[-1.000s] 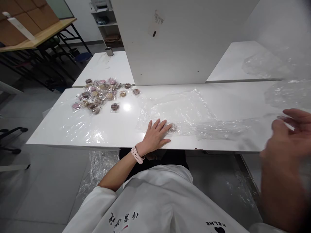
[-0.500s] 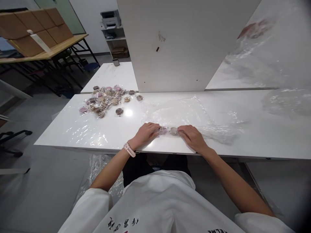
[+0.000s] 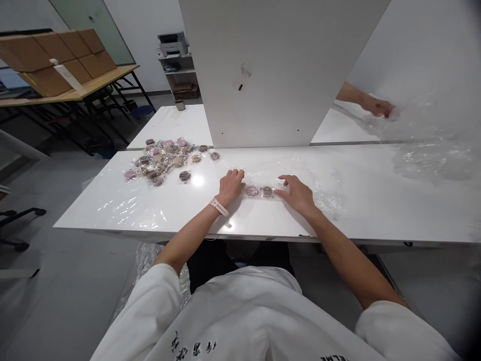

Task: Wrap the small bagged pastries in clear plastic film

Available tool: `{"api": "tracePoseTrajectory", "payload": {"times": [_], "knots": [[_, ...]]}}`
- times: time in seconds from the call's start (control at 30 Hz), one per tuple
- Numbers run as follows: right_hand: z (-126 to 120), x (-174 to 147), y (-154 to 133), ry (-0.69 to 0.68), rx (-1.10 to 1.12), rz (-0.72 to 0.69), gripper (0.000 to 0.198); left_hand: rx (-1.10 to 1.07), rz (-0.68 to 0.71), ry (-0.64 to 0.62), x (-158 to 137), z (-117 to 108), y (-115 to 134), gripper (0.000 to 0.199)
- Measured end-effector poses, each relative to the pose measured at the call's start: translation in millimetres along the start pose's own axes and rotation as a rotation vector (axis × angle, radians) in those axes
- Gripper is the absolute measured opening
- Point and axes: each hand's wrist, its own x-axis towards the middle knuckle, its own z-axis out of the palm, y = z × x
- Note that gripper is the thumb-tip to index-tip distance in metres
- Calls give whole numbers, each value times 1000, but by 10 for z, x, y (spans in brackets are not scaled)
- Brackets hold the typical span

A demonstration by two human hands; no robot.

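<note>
Two small round pieces, a pinkish one [image 3: 251,190] and a dark one [image 3: 266,191], lie side by side under clear plastic wrap [image 3: 259,197] near the table's front edge. At the left end of this strip, my left hand [image 3: 230,184] has its fingers bent and closed on the wrap. My right hand [image 3: 297,193] rests at the other end, thumb and fingers apart, the thumb close to the dark piece. Beyond and to the right of the hands spreads more of the thin clear sheet [image 3: 296,168], its edges hard to make out.
A pile of individually wrapped round pieces [image 3: 165,158] lies to the left. Behind stands a white upright panel [image 3: 278,75]. At the right, a co-worker's hand [image 3: 381,108] holds clear plastic, above a crumpled heap of film [image 3: 432,158]. A small metal cup [image 3: 180,105] stands behind.
Both hands and the wrapped pieces have moved farther from the table edge. My right hand's fingers have spread. The co-worker's hand has come lower and nearer the panel.
</note>
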Motion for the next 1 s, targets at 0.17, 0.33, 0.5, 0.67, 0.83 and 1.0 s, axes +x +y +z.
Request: {"api": "tracePoseTrajectory", "payload": {"times": [0.17,0.33,0.5,0.67,0.83,1.0], "knots": [[117,-170,112,-46,-50,-372,44,-85,353,-104,-308,-12,-81,25],[101,-90,78,-27,-17,-275,43,-170,166,-129,-210,-85,-187,26],[-3,166,-63,-149,-57,-24,44,-158,-53,-169,151,-132,-103,17],[67,146,-175,107,-229,-229,38,-180,-70,211,-122,-110,86,8],[285,-60,-168,-141,-145,-434,47,-1206,-447,-108,-840,-241,124,19],[404,-111,-115,-195,-90,-394,50,-1690,-708,-124,-777,-372,-87,25]]}}
